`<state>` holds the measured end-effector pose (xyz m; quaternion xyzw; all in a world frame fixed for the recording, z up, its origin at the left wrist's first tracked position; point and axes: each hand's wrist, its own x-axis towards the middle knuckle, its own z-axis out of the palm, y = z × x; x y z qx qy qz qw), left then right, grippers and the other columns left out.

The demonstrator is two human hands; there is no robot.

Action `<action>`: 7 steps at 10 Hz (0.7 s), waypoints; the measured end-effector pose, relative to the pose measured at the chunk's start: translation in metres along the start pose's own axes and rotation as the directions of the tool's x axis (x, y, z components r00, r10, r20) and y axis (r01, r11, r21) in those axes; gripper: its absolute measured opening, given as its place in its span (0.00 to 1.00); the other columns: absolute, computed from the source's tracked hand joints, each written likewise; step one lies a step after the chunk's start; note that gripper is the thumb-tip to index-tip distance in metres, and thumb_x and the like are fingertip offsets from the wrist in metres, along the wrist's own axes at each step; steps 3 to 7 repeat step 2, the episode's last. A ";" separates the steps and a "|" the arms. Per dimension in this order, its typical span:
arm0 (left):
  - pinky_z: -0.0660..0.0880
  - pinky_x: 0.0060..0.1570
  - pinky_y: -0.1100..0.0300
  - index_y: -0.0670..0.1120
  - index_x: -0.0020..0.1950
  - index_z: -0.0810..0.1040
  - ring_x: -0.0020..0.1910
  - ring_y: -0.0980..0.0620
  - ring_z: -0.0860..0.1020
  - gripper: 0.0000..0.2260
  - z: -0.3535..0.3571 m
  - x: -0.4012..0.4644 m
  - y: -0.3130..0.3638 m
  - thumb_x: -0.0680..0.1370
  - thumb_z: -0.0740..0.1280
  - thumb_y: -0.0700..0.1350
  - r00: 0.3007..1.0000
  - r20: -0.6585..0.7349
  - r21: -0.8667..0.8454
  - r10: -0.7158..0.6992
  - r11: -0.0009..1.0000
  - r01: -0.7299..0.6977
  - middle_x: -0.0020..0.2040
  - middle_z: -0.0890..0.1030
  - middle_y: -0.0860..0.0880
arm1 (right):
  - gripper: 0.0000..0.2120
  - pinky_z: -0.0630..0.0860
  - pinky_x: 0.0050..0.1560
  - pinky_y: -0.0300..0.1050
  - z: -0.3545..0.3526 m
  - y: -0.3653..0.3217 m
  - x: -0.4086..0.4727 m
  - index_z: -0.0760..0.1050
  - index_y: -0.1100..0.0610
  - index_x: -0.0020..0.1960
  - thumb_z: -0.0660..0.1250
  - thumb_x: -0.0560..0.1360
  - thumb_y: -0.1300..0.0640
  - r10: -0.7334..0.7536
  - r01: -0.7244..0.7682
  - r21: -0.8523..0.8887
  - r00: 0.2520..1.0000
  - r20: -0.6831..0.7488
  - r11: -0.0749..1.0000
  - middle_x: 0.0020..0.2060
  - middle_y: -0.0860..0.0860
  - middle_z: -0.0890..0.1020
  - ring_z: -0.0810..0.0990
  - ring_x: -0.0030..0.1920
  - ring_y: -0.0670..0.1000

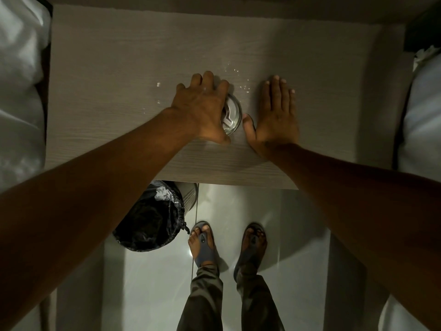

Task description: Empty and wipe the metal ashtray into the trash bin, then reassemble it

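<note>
Head view: left hand [202, 108] cups the metal ashtray [232, 117]; right hand [276, 113] lies flat, open.

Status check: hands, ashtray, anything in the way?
Left hand draped over round metal ashtray, grip unclear. Right hand flat on grey wood-grain tabletop. White specks scattered nearby.

We are counting one table [119, 68], one ashtray [232, 115], one bin [152, 218], two hands, left [202, 106] and right [276, 113], two sandals [204, 244], and two beds [19, 91].
</note>
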<state>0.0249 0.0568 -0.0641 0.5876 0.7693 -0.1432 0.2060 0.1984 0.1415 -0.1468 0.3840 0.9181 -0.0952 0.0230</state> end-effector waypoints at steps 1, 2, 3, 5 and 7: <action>0.70 0.58 0.39 0.48 0.74 0.58 0.67 0.39 0.65 0.56 0.003 -0.002 -0.004 0.53 0.71 0.74 1.000 0.001 -0.049 0.002 0.999 -0.002 0.69 0.65 0.42 | 0.42 0.47 0.81 0.62 0.002 -0.003 0.000 0.51 0.67 0.81 0.52 0.79 0.39 0.007 -0.008 0.030 1.000 0.026 1.000 0.81 0.67 0.54 0.51 0.82 0.65; 0.69 0.61 0.39 0.50 0.75 0.57 0.68 0.40 0.64 0.57 0.016 -0.016 -0.012 0.52 0.65 0.77 0.998 0.061 -0.121 -0.036 0.992 0.043 0.71 0.64 0.43 | 0.41 0.44 0.82 0.60 0.011 -0.001 -0.007 0.50 0.68 0.81 0.53 0.79 0.42 0.019 -0.025 0.050 0.992 0.122 0.998 0.82 0.66 0.52 0.49 0.82 0.65; 0.69 0.61 0.39 0.50 0.75 0.57 0.68 0.40 0.64 0.57 0.016 -0.016 -0.012 0.52 0.65 0.77 0.998 0.061 -0.121 -0.036 0.992 0.043 0.71 0.64 0.43 | 0.41 0.44 0.82 0.60 0.011 -0.001 -0.007 0.50 0.68 0.81 0.53 0.79 0.42 0.019 -0.025 0.050 0.992 0.122 0.998 0.82 0.66 0.52 0.49 0.82 0.65; 0.69 0.61 0.39 0.50 0.75 0.57 0.68 0.40 0.64 0.57 0.016 -0.016 -0.012 0.52 0.65 0.77 0.998 0.061 -0.121 -0.036 0.992 0.043 0.71 0.64 0.43 | 0.41 0.44 0.82 0.60 0.011 -0.001 -0.007 0.50 0.68 0.81 0.53 0.79 0.42 0.019 -0.025 0.050 0.992 0.122 0.998 0.82 0.66 0.52 0.49 0.82 0.65; 0.69 0.61 0.39 0.50 0.75 0.57 0.68 0.40 0.64 0.57 0.016 -0.016 -0.012 0.52 0.65 0.77 0.998 0.061 -0.121 -0.036 0.992 0.043 0.71 0.64 0.43 | 0.41 0.44 0.82 0.60 0.011 -0.001 -0.007 0.50 0.68 0.81 0.53 0.79 0.42 0.019 -0.025 0.050 0.992 0.122 0.998 0.82 0.66 0.52 0.49 0.82 0.65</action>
